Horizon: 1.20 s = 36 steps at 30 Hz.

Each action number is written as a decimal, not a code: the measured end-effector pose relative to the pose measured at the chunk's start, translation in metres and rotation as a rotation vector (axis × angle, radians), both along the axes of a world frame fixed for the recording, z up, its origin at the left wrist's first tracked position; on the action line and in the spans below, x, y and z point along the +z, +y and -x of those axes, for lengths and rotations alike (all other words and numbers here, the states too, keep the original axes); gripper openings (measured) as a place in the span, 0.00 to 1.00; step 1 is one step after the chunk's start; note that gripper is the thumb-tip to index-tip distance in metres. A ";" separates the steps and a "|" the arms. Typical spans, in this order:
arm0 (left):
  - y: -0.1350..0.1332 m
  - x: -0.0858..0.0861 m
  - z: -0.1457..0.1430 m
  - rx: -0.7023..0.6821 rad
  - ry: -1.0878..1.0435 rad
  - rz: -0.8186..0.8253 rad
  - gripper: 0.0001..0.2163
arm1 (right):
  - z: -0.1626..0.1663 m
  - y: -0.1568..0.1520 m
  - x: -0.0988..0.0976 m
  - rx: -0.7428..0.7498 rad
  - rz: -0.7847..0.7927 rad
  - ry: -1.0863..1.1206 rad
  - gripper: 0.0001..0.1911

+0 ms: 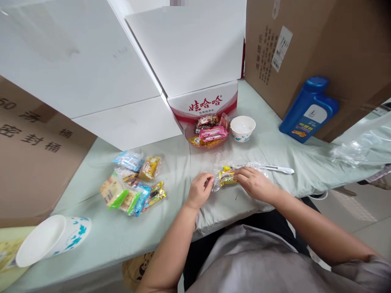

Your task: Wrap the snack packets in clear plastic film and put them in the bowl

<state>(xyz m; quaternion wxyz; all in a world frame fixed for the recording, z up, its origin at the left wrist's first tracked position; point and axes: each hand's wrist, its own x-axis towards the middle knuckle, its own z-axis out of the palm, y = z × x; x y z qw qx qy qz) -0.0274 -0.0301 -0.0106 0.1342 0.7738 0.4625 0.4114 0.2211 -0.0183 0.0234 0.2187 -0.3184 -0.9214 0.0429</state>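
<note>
Apparently work is only partway: pile of packets (132,183) lies on table's (174,158) left side; L hand (199,190) seems pinching clear wrap (216,185) w/ thumb & index; yellow packet (226,178), small, shiny, printed, nr front edge, looks not yet free; R hand's (255,185) fingers, pressed together, seem to hold its right end.

Yellow on the snack packet (226,178), blue on the bottle (310,112), pale green on the cloth (119,244), turquoise-leafed white on the large cup (65,238).

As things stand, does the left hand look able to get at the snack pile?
Probably yes: only cloth lies between the left hand and the snack pile, which looks uncovered.
</note>
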 end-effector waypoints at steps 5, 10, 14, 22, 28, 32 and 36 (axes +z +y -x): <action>0.000 -0.008 0.000 -0.075 0.012 0.097 0.10 | 0.025 0.005 -0.002 0.015 0.002 -0.082 0.18; 0.002 -0.008 0.004 -0.018 0.121 0.123 0.12 | 0.036 0.007 0.010 0.061 0.058 -0.320 0.12; 0.004 -0.006 0.005 -0.009 0.221 0.049 0.11 | 0.025 -0.010 0.024 0.038 0.115 -0.425 0.11; -0.002 0.006 0.004 0.255 0.223 -0.275 0.06 | 0.019 -0.024 0.014 0.026 -0.009 -0.233 0.10; -0.006 0.009 -0.003 -0.172 0.163 -0.220 0.12 | 0.031 -0.024 0.010 0.036 -0.022 -0.271 0.09; 0.000 -0.002 -0.004 -0.125 0.269 -0.048 0.13 | 0.037 -0.037 0.015 0.104 0.064 -0.352 0.08; 0.002 -0.008 0.000 0.011 0.351 -0.004 0.17 | 0.035 -0.047 0.017 0.032 0.224 -0.409 0.08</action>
